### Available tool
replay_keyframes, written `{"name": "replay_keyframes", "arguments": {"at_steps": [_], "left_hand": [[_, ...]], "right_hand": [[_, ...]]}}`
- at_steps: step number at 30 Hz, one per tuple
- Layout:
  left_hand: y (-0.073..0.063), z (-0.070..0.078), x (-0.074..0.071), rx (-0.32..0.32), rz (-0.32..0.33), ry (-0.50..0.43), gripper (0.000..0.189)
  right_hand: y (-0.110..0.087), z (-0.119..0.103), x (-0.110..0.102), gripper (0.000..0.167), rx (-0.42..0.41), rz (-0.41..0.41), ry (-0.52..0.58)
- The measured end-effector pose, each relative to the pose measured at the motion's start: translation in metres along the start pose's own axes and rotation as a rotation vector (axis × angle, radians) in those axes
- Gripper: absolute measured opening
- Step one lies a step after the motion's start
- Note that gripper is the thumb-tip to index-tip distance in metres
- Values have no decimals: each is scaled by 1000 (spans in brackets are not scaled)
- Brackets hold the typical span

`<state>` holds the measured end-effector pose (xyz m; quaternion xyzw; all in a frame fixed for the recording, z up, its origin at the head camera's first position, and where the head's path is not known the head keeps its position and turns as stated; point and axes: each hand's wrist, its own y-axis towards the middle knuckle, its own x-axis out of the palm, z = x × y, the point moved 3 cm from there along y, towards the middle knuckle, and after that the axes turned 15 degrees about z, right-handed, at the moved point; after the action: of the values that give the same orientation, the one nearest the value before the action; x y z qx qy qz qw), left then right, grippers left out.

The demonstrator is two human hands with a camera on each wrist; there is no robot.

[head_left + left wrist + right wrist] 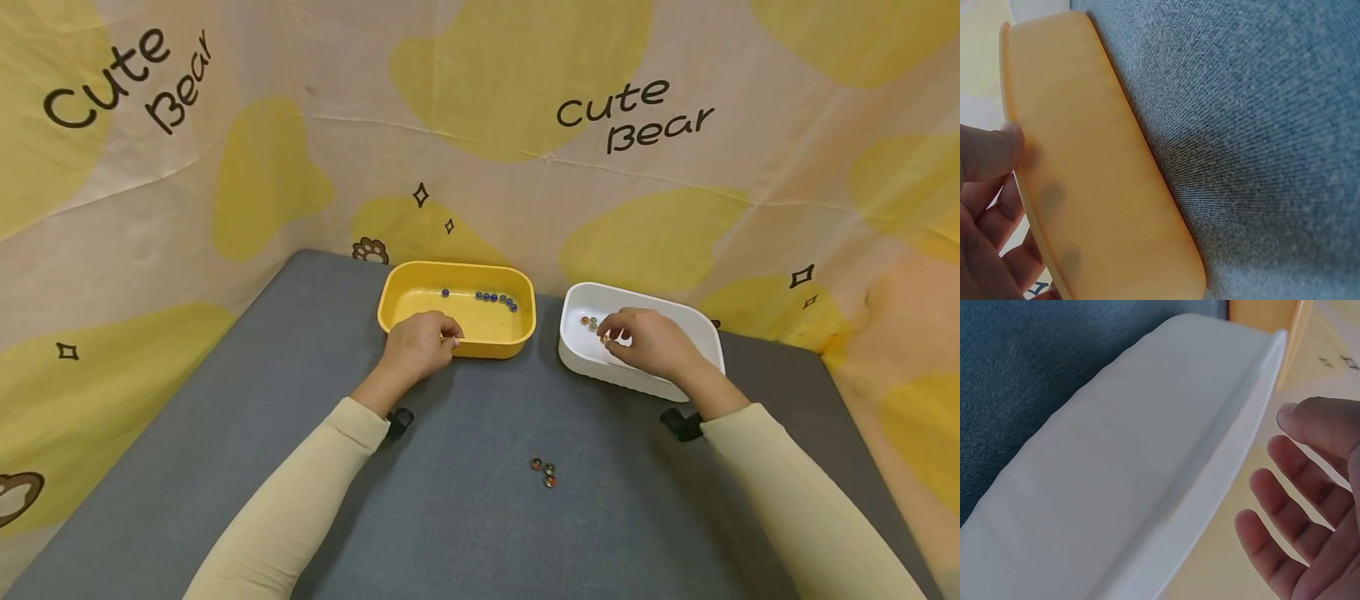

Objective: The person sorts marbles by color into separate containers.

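My left hand point(422, 343) is over the near rim of a yellow bin point(457, 271). In the left wrist view its thumb point(991, 150) lies at the rim and its other fingers are bent on the inner side; no marble shows between them. Several blue marbles point(492, 297) sit along the bin's far side. Above a white bin point(637, 385) is my right hand point(651, 340), with loosely bent, spread fingers point(1300, 472) and nothing visible between them. Several small orange and greenish marbles point(593, 327) lie in that bin, just beyond and below the fingertips.
Three glass marbles point(550, 469) with orange and greenish tints lie on the grey cloth-covered table point(465, 525), between the forearms and nearer than the bins. A patterned curtain point(495, 192) hangs behind both bins. The bins stand side by side with a narrow gap.
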<state>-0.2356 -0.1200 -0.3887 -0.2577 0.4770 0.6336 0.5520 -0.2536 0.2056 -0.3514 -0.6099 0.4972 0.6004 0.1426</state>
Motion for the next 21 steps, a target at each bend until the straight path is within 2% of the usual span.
{"name": "replay_keyframes", "arguments": {"at_steps": [6, 21], "left_hand": [[0, 0, 0, -1, 2, -5, 11], [0, 0, -1, 1, -2, -13, 10]], "right_hand": [[4, 15, 7, 14, 75, -22, 2], [10, 45, 29, 15, 176, -90, 5]]}}
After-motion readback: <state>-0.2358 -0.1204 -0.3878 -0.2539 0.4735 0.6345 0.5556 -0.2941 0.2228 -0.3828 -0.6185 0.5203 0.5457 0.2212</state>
